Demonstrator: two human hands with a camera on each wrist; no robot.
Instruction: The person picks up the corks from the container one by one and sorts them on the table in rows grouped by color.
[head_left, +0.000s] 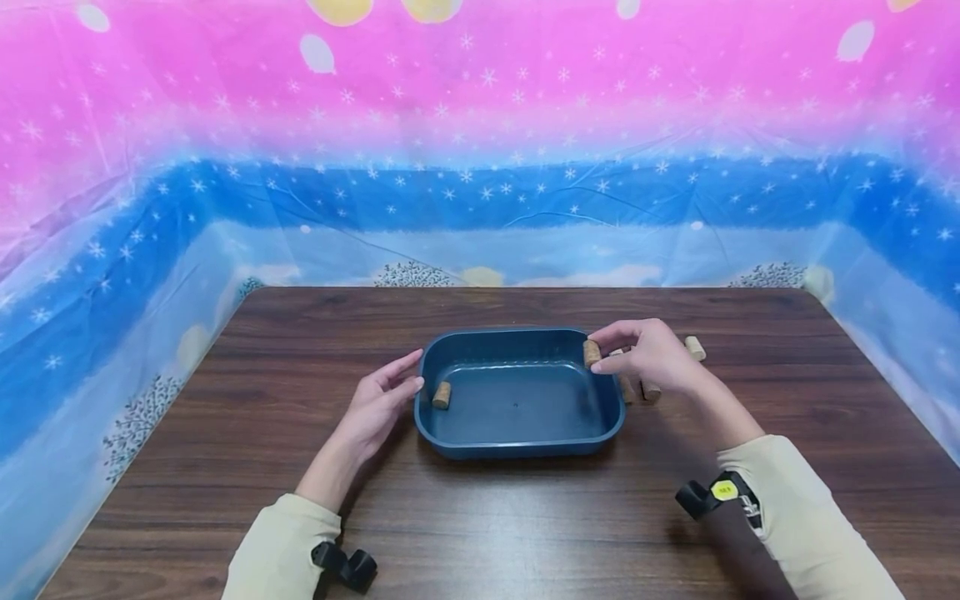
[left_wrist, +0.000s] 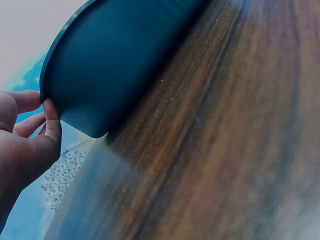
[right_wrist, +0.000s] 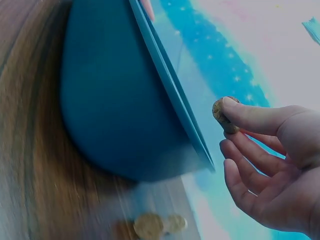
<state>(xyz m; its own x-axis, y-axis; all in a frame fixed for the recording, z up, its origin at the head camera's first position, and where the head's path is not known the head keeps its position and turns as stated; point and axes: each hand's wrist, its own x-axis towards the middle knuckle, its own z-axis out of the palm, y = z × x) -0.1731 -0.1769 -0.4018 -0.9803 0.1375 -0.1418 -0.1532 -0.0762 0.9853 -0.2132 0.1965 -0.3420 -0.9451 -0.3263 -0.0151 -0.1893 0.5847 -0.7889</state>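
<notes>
A dark blue plastic basin stands on the wooden table, with one cork inside near its left wall. My left hand holds the basin's left rim between thumb and fingers, the fingertips touching its edge. Over the basin's right rim, my right hand pinches another cork between thumb and fingertips. In the right wrist view that held cork is above the rim, apart from it. Several more corks lie on the table right of the basin, partly hidden by the right hand.
One pale cork lies farther right, beyond the right hand. The dark wooden table reaches back to a pink and blue snowflake cloth hanging around it. Black cameras are strapped to both wrists.
</notes>
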